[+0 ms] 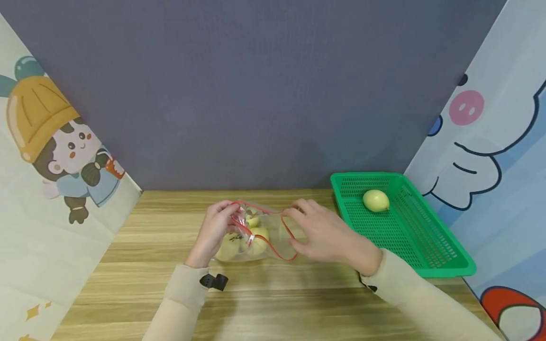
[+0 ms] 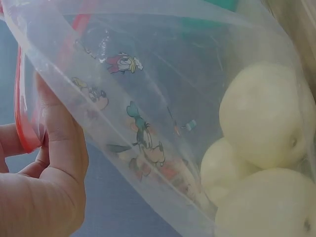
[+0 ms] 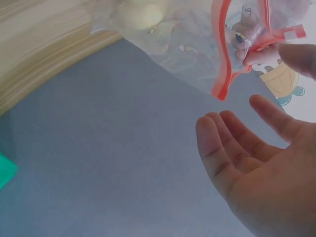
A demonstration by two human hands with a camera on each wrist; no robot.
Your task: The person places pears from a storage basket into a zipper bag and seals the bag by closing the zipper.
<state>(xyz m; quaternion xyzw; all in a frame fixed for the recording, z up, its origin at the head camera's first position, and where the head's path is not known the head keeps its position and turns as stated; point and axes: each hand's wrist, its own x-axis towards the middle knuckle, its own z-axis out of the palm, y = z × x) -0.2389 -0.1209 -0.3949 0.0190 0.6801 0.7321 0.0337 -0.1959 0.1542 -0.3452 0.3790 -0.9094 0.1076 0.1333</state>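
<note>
Red zip strip (image 3: 224, 59) goes around the mouth of the clear plastic bag (image 2: 168, 64), and my left hand (image 1: 214, 229) is clamped on its left edge. At the opposite edge my right hand (image 1: 322, 232) is just beside, with the fingers apart, and holds nothing. So the mouth stretches sideways, from one hand toward the other. At least three yellow fruits (image 2: 269, 111) lie inside; under the bag is the desk (image 1: 277, 303). Farther, to the right, one loose fruit (image 1: 375, 201) lies in the green basket (image 1: 368, 232), its long axis nearly sideways. My right hand is clearly nearer to it.
</note>
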